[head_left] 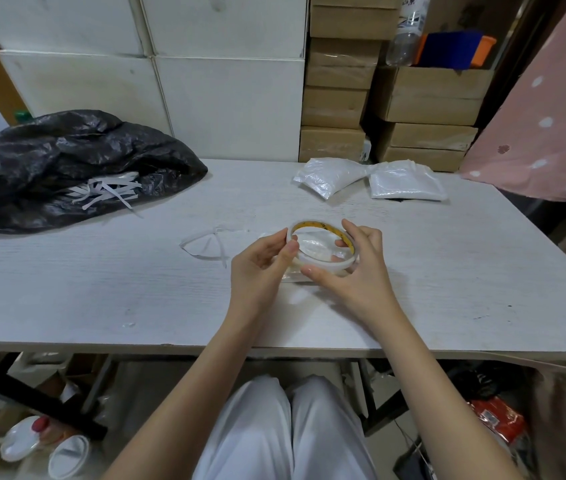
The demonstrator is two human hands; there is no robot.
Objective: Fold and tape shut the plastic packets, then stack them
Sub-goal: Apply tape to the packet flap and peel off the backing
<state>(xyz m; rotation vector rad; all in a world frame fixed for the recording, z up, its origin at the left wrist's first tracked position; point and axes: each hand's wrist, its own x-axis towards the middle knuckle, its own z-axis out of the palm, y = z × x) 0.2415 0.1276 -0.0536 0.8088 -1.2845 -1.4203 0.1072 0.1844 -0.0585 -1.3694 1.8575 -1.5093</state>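
Your right hand [361, 268] fingers [352, 228] are curled round the tape roll [323, 245], thumb on the near rim, index over the far rim. Your left hand [260, 265] pinches the roll's left edge with thumb and fingertips, looks like you're hunting for the tape end. Both hands grasping the roll, neither free.

Key relation: the current packet [295, 275] lies flat on the bench [101, 289] directly under the roll and your hands, partly visible through the ring. It's mostly covered, so I can't tell its long axis or whether the fold is done. Both hands are equally near; my guess is the left pulls the strip while the right steadies the roll, then tape goes straight down.

Materials: roll is a thin wide ring, translucent whitish tape on a yellow printed core, rigid. Packet is clear crinkly film, glossy, will slide and spring open if not pinned.

Outward: a loop of peeled clear strip [205, 244] lies just left of your left hand. Two finished white packets [330, 176] and [406, 183] sit side by side at upper right of the bench, touching, not yet stacked. Black bin bag [67, 161] with white paper strips [108, 192] at upper left. White panels and brown cartons [337, 105] behind, pink dotted cloth [544, 116] at far right.
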